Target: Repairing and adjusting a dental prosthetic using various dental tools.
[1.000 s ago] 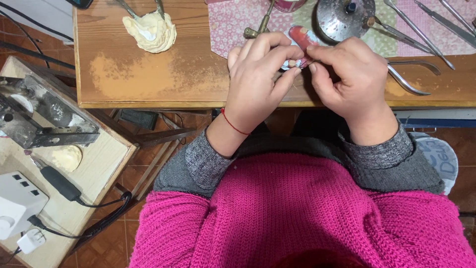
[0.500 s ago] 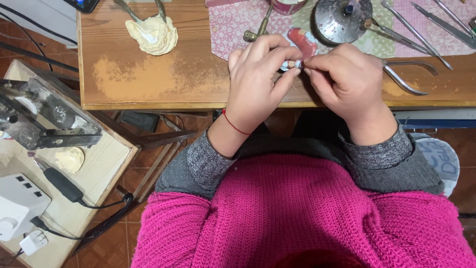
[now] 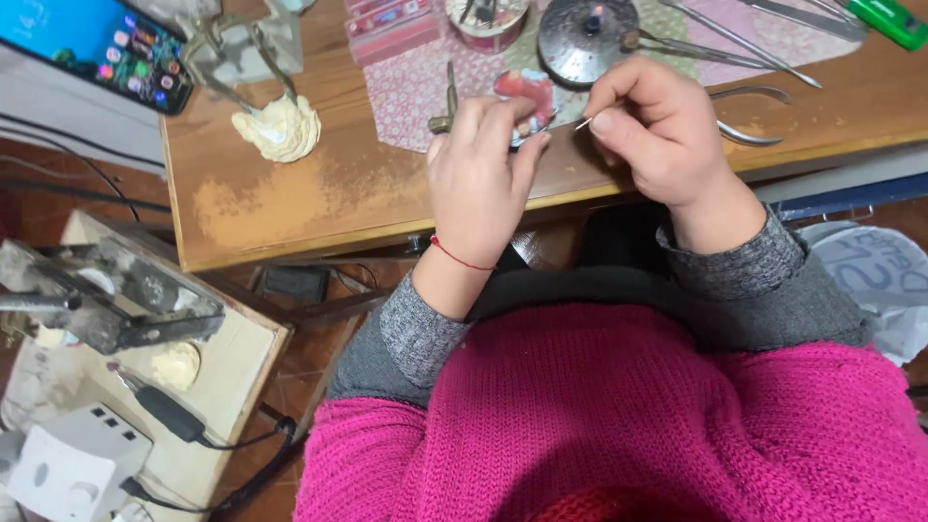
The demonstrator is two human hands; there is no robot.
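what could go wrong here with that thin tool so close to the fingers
The thin metal pick in the right hand points at the left hand's fingertips, which pinch a small pink and white piece; a slip might prick them. The lit round metal burner sits just behind, so a sleeve or knuckle might get singed.

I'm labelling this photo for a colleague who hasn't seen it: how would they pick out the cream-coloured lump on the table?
Start at the wooden table and go to its left end, well left of the left hand. There, under a metal stand, sits the cream-coloured lump. It alone is soft, pale and folded; its neighbours are metal tools.
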